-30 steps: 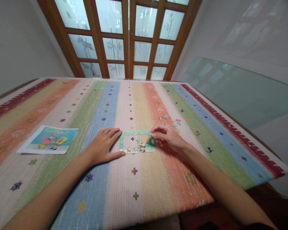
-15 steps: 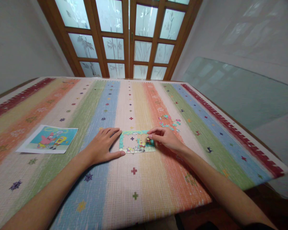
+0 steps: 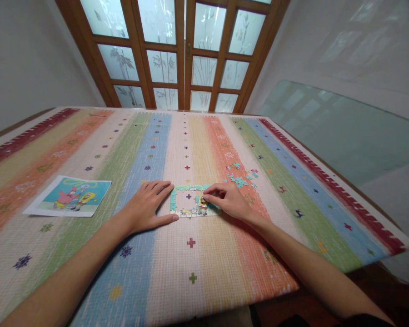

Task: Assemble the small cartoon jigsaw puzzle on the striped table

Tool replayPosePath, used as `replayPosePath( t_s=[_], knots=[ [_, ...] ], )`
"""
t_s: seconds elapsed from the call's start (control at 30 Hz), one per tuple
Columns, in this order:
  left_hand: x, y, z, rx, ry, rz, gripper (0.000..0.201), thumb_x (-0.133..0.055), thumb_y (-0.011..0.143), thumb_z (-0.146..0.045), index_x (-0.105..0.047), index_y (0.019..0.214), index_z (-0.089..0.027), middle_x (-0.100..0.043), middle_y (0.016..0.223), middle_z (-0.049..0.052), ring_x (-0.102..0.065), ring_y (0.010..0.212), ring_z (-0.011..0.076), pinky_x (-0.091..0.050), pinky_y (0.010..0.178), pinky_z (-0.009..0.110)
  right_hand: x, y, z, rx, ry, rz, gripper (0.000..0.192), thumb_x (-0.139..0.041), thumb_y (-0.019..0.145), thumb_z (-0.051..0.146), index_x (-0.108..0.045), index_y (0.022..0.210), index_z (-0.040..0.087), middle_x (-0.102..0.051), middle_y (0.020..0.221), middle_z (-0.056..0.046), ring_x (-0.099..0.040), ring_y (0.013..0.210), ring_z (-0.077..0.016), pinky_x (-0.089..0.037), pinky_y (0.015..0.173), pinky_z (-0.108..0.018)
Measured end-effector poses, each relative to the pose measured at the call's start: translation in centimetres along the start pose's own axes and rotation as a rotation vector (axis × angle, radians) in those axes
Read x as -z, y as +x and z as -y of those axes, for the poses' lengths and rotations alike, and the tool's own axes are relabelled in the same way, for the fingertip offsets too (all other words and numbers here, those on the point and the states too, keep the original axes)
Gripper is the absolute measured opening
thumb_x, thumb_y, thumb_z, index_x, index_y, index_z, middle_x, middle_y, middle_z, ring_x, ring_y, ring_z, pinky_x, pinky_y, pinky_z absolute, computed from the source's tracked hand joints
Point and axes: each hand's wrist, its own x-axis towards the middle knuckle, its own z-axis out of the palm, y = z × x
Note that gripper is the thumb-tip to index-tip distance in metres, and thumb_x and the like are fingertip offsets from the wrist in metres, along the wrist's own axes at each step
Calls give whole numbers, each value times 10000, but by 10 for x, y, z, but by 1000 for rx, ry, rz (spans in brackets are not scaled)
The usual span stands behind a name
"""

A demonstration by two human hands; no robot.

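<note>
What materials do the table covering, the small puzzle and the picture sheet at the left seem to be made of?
Table covering: probably woven fabric or straw-like mat, matte; a grid weave texture shows in its stripes.
Puzzle: likely printed cardboard, thin and flat, with interlocking edges; finish too small to judge.
Picture sheet: seems printed paper, flat with a white border, slightly glossy perhaps.

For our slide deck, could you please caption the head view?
Left hand flat beside puzzle frame; right hand fingertips on it.
</note>
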Motion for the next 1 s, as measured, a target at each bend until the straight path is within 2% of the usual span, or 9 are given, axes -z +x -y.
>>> replayPosePath(
  t_s=[0.13, 0.53, 1.0],
  knots=[
    [-1, -1, 1, -9, 11, -6, 851, -458, 914, -811, -488, 1468, -166, -552, 1462, 212, -527, 1278, 410, -384, 1080, 614, -3, 0, -1, 25, -57, 6, 140, -720, 874, 355, -794, 873, 236, -776, 871, -75, -629, 738, -193, -466, 700, -356],
    [-1, 0, 1, -27, 29, -9, 870, -430, 925, -813, -500, 1460, -130, -561, 1446, 231, -530, 1261, 409, -391, 1063, 602, -9, -1, -5, 141, -262, -122, 75, -721, 885, 239, -793, 876, 219, -767, 816, -45, -635, 701, -175, -472, 672, -336],
    [0, 0, 0, -19, 30, -2, 874, -434, 925, -811, -502, 1458, -122, -560, 1448, 232, -533, 1267, 409, -388, 1074, 610, -6, -1, -6, 323, -301, -135, 90, -693, 916, 217, -746, 847, 192, -709, 808, -36, -617, 747, -167, -470, 711, -327]
  ],
)
